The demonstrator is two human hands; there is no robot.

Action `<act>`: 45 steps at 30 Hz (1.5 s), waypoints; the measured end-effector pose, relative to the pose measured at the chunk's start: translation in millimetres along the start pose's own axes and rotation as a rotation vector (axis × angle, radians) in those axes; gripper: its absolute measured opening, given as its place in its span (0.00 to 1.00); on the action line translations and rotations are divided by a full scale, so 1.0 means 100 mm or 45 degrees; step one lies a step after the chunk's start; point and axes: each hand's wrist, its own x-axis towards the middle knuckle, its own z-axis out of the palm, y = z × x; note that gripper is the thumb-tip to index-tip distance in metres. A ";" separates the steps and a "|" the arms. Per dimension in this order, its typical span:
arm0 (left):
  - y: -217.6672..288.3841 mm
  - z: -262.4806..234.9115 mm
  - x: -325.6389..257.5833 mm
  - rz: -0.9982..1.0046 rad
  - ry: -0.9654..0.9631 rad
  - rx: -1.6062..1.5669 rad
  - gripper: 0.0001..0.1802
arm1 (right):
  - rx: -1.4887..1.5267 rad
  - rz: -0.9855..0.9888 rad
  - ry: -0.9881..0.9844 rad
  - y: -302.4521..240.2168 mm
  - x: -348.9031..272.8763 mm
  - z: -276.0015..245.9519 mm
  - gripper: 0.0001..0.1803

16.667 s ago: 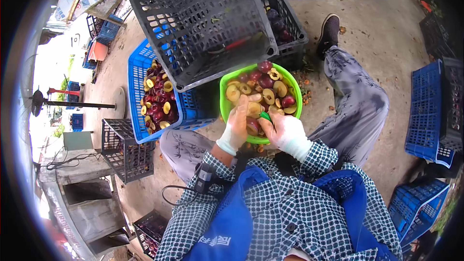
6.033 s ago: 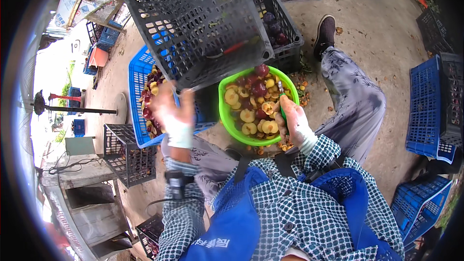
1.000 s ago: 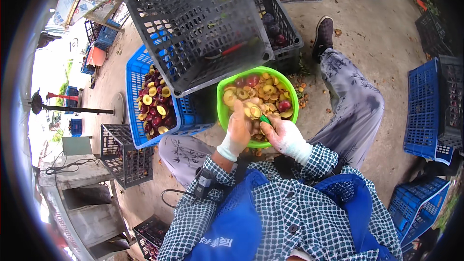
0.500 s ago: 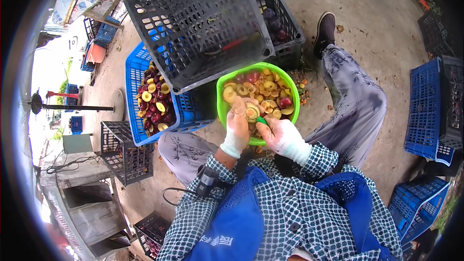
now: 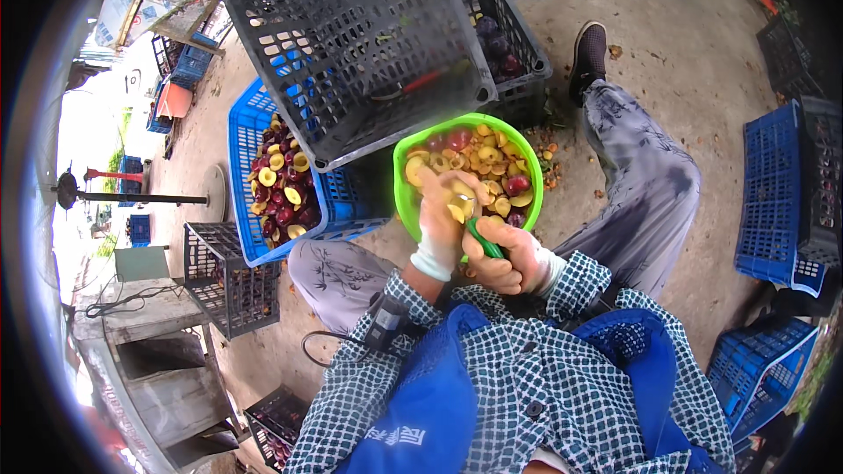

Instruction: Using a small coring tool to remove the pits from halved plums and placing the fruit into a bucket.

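A green bowl (image 5: 413,151) rests between my knees, filled with halved plums showing yellow flesh and a few whole red ones. My left hand (image 5: 442,224) holds a yellow plum half (image 5: 460,209) over the bowl's near rim. My right hand (image 5: 500,259) grips a green-handled knife (image 5: 483,240) whose tip meets the fruit. Both hands wear pale gloves or wraps at the wrist.
A blue crate (image 5: 263,177) of cut plums sits to my left, partly under a tilted black crate (image 5: 351,35). Another black crate (image 5: 505,39) with dark plums stands beyond the bowl. Blue crates (image 5: 773,193) stack on the right; a small black crate (image 5: 224,276) sits at lower left.
Six seconds ago my left hand was over the blue crate; it has come back to the bowl. In the last second both hands stay together over the bowl's near rim, working a plum.
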 end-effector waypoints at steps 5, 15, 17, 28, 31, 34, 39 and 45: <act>0.08 -0.51 0.26 -0.084 0.268 0.179 0.37 | -1.081 -0.420 0.920 -0.15 0.02 -0.11 0.23; -0.27 -0.24 0.17 0.445 -0.498 2.127 0.18 | -0.538 -0.907 1.179 -0.37 -0.03 -0.27 0.23; -0.47 -0.24 0.15 0.641 -0.523 2.226 0.17 | -0.562 -0.942 1.144 -0.34 -0.01 -0.26 0.23; -0.47 0.02 0.33 0.528 -0.552 2.289 0.15 | -0.449 -1.107 1.144 -0.42 -0.04 -0.22 0.20; -0.58 0.14 0.28 0.402 -0.572 2.317 0.19 | -0.453 -1.148 1.144 -0.44 -0.02 -0.22 0.21; -0.56 0.21 0.32 0.075 -0.628 2.387 0.24 | -0.443 -1.158 1.137 -0.43 -0.04 -0.21 0.21; -0.55 0.14 0.44 0.025 -0.500 1.992 0.25 | -0.406 -1.138 1.128 -0.44 -0.04 -0.21 0.20; -0.60 0.36 0.59 -0.172 -0.359 2.069 0.23 | -0.392 -1.104 1.137 -0.45 -0.05 -0.25 0.19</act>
